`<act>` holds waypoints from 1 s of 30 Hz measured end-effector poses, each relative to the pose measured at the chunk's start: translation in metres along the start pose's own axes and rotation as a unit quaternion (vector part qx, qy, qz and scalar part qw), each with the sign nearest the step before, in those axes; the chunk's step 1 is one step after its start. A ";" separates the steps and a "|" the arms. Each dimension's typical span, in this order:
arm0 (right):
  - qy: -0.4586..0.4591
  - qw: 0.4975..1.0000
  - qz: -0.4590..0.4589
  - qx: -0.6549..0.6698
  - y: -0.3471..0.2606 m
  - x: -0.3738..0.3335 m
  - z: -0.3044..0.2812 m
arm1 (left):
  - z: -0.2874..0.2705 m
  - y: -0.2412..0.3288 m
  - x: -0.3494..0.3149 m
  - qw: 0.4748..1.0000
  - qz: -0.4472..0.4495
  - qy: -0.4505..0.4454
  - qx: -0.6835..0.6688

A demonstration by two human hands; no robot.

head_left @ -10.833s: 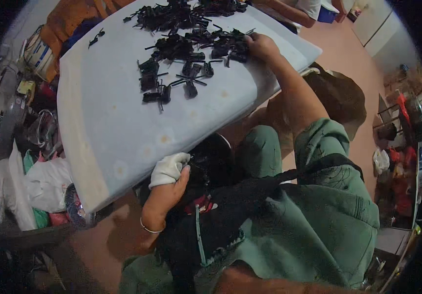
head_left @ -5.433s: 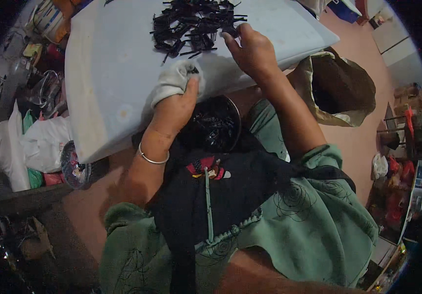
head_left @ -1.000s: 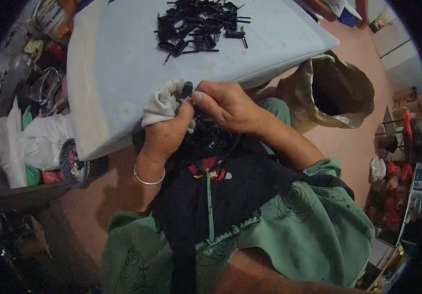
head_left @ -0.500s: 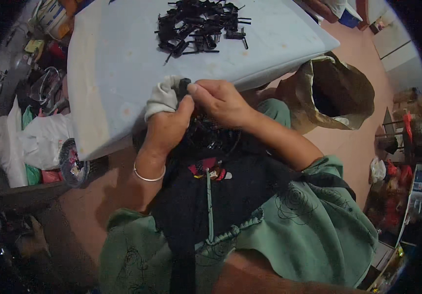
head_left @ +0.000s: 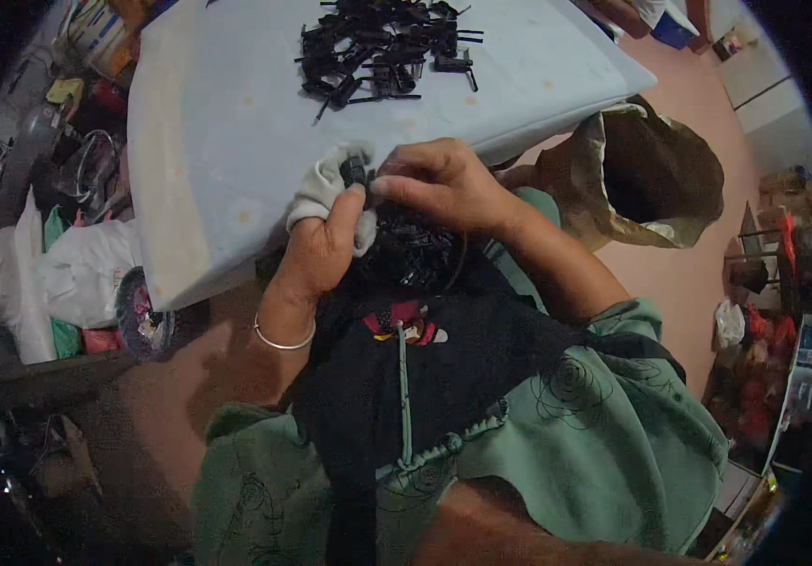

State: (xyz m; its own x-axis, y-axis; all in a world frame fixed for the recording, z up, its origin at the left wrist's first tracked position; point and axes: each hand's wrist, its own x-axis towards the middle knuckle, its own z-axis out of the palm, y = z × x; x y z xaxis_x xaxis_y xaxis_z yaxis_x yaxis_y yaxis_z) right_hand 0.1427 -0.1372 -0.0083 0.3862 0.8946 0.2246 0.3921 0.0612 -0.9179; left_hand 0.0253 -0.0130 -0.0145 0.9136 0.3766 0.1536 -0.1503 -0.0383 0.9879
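My left hand, with white cloth wrapped over its fingers and a silver bangle on the wrist, grips a small black plastic part at the near edge of the pale blue board. My right hand pinches the same part from the right, fingertips meeting the left thumb. Just below both hands a round bowl of black parts rests in my lap. A heap of black plastic parts lies on the board's far side.
An open brown paper sack stands on the floor to my right. White plastic bags and clutter crowd the left of the board. Shelves with red items line the far right. A dark apron covers my lap.
Over the last second both hands stayed joined on the black part and drifted slightly up toward the board's edge. Earlier my right hand was picking at the heap on the board.
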 end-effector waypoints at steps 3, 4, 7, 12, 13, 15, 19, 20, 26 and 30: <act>-0.003 0.998 0.032 0.054 -0.003 0.002 0.004 | 0.002 0.013 -0.002 0.997 -0.051 -0.031 -0.049; 0.004 0.997 0.049 0.056 -0.004 0.002 0.006 | 0.003 0.013 -0.003 0.997 -0.051 -0.031 -0.048; -0.003 0.998 0.050 0.021 -0.008 0.000 0.004 | 0.004 0.010 -0.003 0.996 -0.055 -0.044 -0.061; -0.017 0.995 -0.024 -0.096 -0.005 0.000 0.007 | 0.004 -0.005 -0.004 0.973 0.113 0.018 0.201; -0.021 0.995 -0.008 -0.098 -0.007 0.000 0.009 | 0.005 -0.008 -0.005 0.973 0.113 0.019 0.201; -0.024 0.995 0.009 -0.100 -0.005 0.000 0.013 | 0.009 -0.013 -0.007 0.968 0.127 0.045 0.213; -0.028 0.998 0.044 0.028 0.016 -0.003 0.023 | 0.004 -0.014 -0.007 0.953 0.172 0.047 0.247; -0.048 0.991 0.079 0.098 0.018 -0.003 0.023 | 0.001 -0.013 -0.009 0.939 0.178 0.006 0.293; 0.077 0.942 0.096 -0.313 0.016 0.025 -0.034 | -0.016 -0.002 -0.013 0.921 0.061 -0.124 0.363; 0.256 0.875 0.036 -0.409 0.059 0.066 -0.066 | -0.015 -0.014 -0.010 0.942 0.088 -0.123 0.299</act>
State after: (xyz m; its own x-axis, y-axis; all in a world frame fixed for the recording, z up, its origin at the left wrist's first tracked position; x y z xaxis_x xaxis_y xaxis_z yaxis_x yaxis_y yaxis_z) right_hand 0.2469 -0.1038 -0.0259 0.6763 0.5542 0.4852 0.7366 -0.5118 -0.4422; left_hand 0.0129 -0.0027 -0.0303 0.9654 0.0937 0.2433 -0.1339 -0.6225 0.7711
